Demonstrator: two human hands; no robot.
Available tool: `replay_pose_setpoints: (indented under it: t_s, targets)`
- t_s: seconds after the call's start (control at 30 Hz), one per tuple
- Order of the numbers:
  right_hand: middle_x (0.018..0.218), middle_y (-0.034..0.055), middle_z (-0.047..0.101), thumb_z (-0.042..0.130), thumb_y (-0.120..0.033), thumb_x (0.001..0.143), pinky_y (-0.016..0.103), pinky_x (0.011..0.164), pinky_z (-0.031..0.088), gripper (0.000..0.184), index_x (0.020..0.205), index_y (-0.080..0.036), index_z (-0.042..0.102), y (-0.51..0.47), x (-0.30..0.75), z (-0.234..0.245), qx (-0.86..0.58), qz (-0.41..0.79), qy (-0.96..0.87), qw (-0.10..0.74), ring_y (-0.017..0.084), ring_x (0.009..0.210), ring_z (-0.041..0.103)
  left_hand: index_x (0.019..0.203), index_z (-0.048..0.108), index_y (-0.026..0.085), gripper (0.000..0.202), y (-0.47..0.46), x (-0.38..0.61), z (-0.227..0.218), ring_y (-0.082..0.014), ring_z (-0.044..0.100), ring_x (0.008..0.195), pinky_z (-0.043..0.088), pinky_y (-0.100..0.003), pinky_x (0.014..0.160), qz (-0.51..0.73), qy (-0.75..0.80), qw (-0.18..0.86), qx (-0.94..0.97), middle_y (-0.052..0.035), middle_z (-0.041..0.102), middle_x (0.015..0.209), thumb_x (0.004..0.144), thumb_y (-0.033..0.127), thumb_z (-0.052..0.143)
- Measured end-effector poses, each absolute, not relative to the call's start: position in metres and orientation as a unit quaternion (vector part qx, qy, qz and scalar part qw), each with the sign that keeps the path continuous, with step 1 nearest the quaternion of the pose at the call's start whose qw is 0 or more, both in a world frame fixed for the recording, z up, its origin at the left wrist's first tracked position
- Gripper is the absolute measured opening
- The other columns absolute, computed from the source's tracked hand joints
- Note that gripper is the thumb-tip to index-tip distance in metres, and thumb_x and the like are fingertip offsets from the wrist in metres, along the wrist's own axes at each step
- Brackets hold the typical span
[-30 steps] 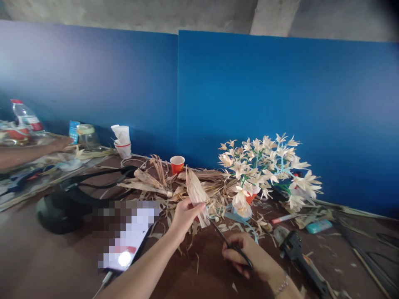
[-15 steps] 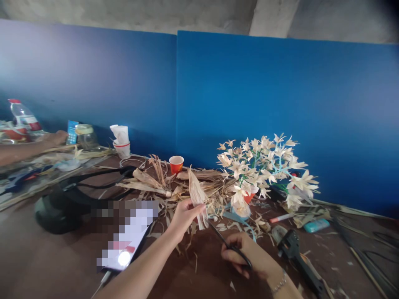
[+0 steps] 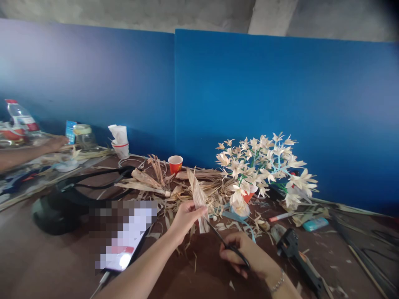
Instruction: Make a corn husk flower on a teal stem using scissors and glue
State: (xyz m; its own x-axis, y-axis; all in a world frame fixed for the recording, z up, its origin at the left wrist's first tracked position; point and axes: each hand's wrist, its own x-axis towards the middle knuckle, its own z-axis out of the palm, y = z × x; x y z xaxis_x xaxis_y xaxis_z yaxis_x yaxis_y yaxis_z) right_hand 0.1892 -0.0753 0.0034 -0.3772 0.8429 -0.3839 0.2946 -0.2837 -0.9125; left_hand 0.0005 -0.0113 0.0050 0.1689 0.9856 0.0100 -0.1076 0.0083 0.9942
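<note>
Pinched husk (image 3: 197, 192) tight in left hand (image 3: 187, 216), over the counter (image 3: 190, 283) left of the flowers (image 3: 270, 158), seemingly to steady it; closed right grip (image 3: 241, 251) around scissors (image 3: 220, 237) aimed at its near end.

Right wrist (image 3: 274, 272): thin silver-coloured bracelet (image 3: 278, 283), beads or links, too small to tell. Left forearm (image 3: 149, 265) bare. Left hand (image 3: 188, 218), right hand (image 3: 238, 249) likewise bare.

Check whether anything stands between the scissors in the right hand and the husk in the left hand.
Nothing visible does: the scissors in the right hand point at the lower end of the husk pinched in the left hand.
</note>
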Motion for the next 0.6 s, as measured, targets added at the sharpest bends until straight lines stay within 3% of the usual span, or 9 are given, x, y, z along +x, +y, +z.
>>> replay_pose_setpoints:
  t_s: [0.6]
  targets:
    - [0.036, -0.0095, 0.044, 0.062, -0.034, 0.067, 0.013, 0.027, 0.024, 0.02, 0.071, -0.015, 0.056, -0.0738, 0.1925, 0.0002, -0.542, 0.572, -0.578, 0.215, 0.003, 0.028, 0.035, 0.065, 0.064, 0.013, 0.025, -0.0106, 0.002, 0.0013, -0.0127, 0.054, 0.05, 0.039, -0.021, 0.05, 0.471, 0.407, 0.601, 0.501, -0.0011, 0.061, 0.057, 0.066, 0.038, 0.066]
